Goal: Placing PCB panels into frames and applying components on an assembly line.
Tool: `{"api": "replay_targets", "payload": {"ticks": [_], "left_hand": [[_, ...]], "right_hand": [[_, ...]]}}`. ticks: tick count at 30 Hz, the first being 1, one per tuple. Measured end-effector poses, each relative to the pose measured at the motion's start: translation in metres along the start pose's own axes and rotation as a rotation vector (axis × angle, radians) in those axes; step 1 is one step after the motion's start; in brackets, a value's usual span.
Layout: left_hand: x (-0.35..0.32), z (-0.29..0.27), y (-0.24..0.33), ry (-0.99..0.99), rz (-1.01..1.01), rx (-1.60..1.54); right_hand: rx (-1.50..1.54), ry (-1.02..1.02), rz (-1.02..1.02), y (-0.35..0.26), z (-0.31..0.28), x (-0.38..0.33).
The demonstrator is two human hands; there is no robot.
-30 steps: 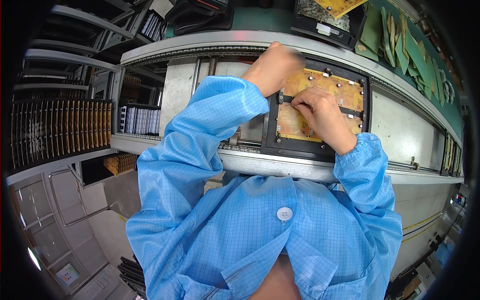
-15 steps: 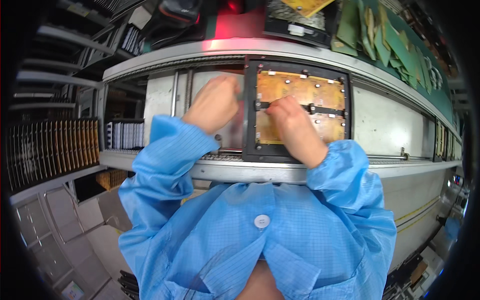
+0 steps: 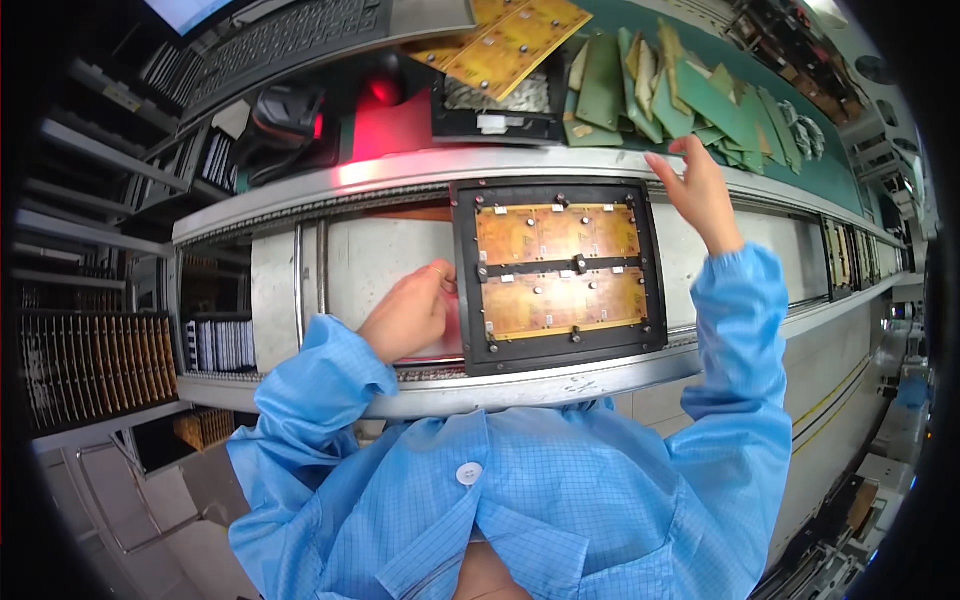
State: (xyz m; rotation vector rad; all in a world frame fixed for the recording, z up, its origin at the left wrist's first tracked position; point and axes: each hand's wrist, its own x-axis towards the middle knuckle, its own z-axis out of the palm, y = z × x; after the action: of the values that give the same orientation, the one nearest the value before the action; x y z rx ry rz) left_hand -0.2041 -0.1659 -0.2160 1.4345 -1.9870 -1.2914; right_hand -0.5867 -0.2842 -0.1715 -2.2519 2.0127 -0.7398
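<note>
A black carrier frame (image 3: pixel 560 356) lies across the conveyor rails in front of me. Two amber circuit boards sit in it, an upper board (image 3: pixel 590 235) and a lower board (image 3: pixel 560 305), pinned by small black knobs. Beside the frame's left edge is my left hand (image 3: pixel 408 312), its fingers curled in; what they hold, if anything, is hidden. My right hand (image 3: pixel 700 195) is raised past the frame's far right corner, over the far rail, thumb and forefinger apart with nothing between them. Green board scraps (image 3: pixel 690 95) lie just beyond it.
Behind the far rail (image 3: pixel 400 170) are a black handheld scanner (image 3: pixel 285 115), a keyboard (image 3: pixel 290 45) and a black tray (image 3: pixel 495 125) with more amber boards (image 3: pixel 510 45) over it. A rack of upright boards (image 3: pixel 95 365) stands at left. The near rail (image 3: pixel 480 390) runs before my body.
My right hand has left the boards and moved far and right, its fingers opening. My left hand has come down nearer the frame's left edge. The view has shifted.
</note>
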Motion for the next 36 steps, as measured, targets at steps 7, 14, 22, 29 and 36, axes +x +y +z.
{"api": "replay_targets", "payload": {"ticks": [7, 14, 22, 29, 36], "left_hand": [[0.042, 0.038, 0.022, -0.099, 0.087, 0.057], [0.035, 0.042, 0.026, -0.092, 0.073, 0.067], [0.03, 0.05, 0.005, -0.124, -0.057, -0.174], [0.028, 0.051, 0.003, -0.149, -0.048, -0.242], [0.023, 0.052, -0.005, -0.061, 0.044, -0.26]], "right_hand": [[0.206, -0.018, 0.435, 0.042, 0.029, 0.079], [0.237, 0.024, 0.399, 0.049, 0.0, 0.108], [0.657, -0.087, 0.489, 0.088, -0.045, 0.143], [1.944, -0.279, 0.397, 0.099, -0.07, 0.123], [1.466, -0.276, 0.195, 0.016, -0.093, 0.017]]}}
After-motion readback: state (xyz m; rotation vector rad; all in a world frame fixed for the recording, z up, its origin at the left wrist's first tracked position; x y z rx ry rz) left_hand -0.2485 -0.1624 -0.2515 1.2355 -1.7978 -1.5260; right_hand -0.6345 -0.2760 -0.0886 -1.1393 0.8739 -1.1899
